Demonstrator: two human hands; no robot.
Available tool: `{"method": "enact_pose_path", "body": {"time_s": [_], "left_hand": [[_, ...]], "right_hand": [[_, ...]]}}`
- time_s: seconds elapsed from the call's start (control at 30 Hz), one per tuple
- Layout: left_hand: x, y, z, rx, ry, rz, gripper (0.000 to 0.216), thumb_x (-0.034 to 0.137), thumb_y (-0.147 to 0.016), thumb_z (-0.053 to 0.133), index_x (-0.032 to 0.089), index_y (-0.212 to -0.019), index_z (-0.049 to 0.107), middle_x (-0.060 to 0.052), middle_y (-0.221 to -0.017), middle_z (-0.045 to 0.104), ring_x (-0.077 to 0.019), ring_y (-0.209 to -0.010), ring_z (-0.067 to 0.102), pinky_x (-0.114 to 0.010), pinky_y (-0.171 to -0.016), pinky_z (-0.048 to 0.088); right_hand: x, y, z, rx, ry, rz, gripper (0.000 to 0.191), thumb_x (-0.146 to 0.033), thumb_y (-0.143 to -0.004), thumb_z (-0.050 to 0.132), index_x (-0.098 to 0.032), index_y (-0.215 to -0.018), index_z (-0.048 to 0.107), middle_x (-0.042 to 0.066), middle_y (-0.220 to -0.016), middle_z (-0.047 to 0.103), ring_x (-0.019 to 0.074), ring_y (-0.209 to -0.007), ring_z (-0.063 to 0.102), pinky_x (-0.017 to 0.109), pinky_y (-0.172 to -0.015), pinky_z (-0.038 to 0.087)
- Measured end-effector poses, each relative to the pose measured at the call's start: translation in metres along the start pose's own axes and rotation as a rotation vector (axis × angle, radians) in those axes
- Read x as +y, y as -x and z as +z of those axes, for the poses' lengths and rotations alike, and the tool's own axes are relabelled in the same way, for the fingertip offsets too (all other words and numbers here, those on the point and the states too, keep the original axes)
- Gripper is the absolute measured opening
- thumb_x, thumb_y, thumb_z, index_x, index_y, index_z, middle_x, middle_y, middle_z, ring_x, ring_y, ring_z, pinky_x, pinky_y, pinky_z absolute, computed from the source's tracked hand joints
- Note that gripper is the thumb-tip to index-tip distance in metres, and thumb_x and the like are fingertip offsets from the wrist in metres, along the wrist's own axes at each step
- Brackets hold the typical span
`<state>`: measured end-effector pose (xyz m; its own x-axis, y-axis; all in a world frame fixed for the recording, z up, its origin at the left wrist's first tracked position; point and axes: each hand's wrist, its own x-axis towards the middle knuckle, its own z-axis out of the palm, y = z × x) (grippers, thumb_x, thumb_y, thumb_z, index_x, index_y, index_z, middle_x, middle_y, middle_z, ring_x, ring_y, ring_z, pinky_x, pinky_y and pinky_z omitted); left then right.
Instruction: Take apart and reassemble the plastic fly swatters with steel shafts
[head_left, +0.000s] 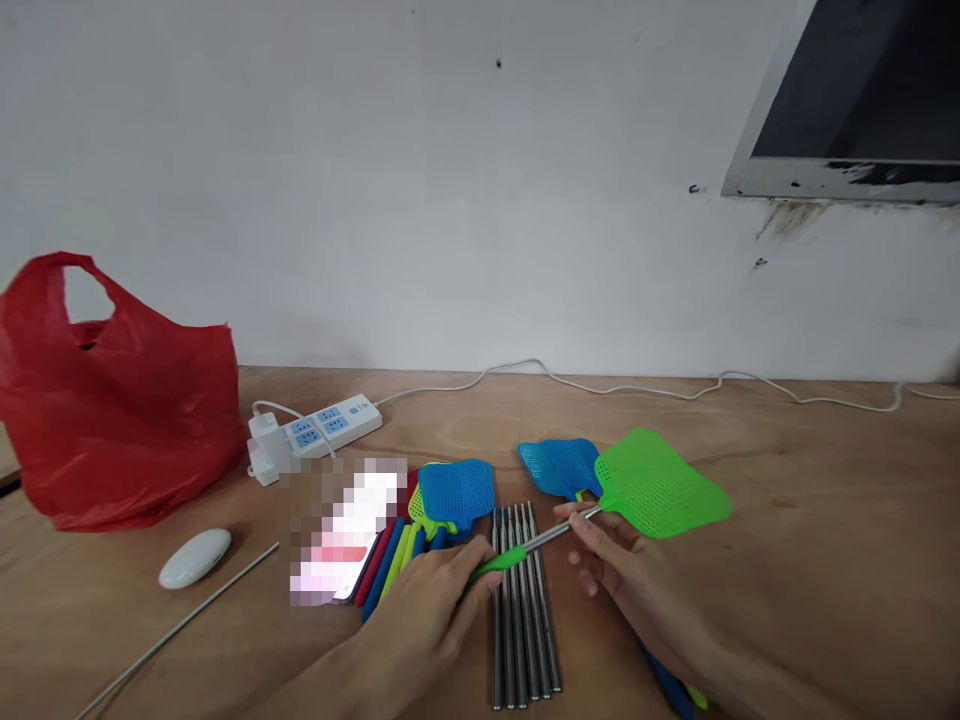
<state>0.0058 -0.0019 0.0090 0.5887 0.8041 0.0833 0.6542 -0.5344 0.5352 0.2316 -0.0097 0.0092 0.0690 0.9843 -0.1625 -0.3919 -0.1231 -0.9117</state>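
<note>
A green fly swatter (664,485) is held up between my two hands, its perforated head to the right. My left hand (431,610) is closed round its green handle. The fingers of my right hand (619,560) pinch the silver metal shaft just below the head. Several metal rods (517,620) lie side by side on the table under the swatter. Left of them is a pile of swatter heads, with a blue head (459,490) on top, beside several coloured handles (390,570) partly hidden by my left hand. Another blue head (556,466) lies behind the green one.
A red plastic bag (127,420) stands at the left. Near it are a white power strip (345,425) with a plug in it, a white mouse (195,558) and a blurred phone (349,540). A white cable (622,388) runs along the wall on the wooden table (825,530).
</note>
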Motion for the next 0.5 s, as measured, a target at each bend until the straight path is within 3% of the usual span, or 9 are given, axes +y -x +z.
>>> {"method": "enact_pose_path", "body": {"time_s": [0.07,0.17,0.3,0.4,0.5], "left_hand": [[0.008,0.002,0.006,-0.028,0.018,-0.017,0.035,0.041,-0.106,0.024,0.023,-0.096,0.053,-0.004,-0.087,0.069,-0.0223,-0.078,0.065,-0.031,-0.068,0.045],[0.013,0.007,0.011,-0.052,0.121,-0.064,0.042,0.046,-0.106,0.022,0.023,-0.091,0.054,-0.002,-0.081,0.066,-0.0193,-0.075,0.064,-0.028,-0.067,0.047],[0.005,0.016,0.005,-0.116,0.275,-0.182,0.047,0.043,-0.107,0.018,0.024,-0.096,0.060,0.001,-0.086,0.069,-0.0158,-0.077,0.065,-0.025,-0.067,0.051],[-0.001,0.016,-0.006,0.024,0.101,-0.186,0.041,0.045,-0.104,0.026,0.023,-0.095,0.060,-0.002,-0.086,0.070,-0.0195,-0.079,0.067,-0.029,-0.068,0.050],[-0.005,0.009,-0.019,0.140,-0.248,-0.172,0.035,0.042,-0.100,0.034,0.022,-0.090,0.061,-0.006,-0.084,0.070,-0.0263,-0.079,0.069,-0.034,-0.066,0.048]], "right_hand": [[0.003,0.007,0.006,-0.070,-0.016,0.042,0.034,-0.048,-0.063,0.087,-0.019,-0.077,0.074,0.007,-0.093,0.071,0.0162,-0.068,0.062,0.023,-0.049,0.048],[0.002,0.005,0.005,-0.093,-0.059,0.034,0.037,-0.051,-0.066,0.085,-0.018,-0.073,0.071,0.006,-0.082,0.071,0.0151,-0.063,0.062,0.024,-0.052,0.050],[-0.009,-0.014,-0.015,0.141,-0.166,-0.145,0.043,-0.050,-0.054,0.091,-0.018,-0.066,0.065,0.001,-0.067,0.068,0.0085,-0.050,0.049,0.018,-0.043,0.041],[-0.014,-0.021,-0.024,0.133,-0.102,-0.154,0.041,-0.049,-0.059,0.089,-0.018,-0.066,0.064,0.000,-0.063,0.065,0.0067,-0.044,0.043,0.017,-0.038,0.034],[-0.011,-0.018,-0.021,0.062,-0.024,-0.105,0.042,-0.053,-0.065,0.084,-0.017,-0.067,0.062,0.000,-0.062,0.064,0.0062,-0.041,0.041,0.019,-0.037,0.032]]}}
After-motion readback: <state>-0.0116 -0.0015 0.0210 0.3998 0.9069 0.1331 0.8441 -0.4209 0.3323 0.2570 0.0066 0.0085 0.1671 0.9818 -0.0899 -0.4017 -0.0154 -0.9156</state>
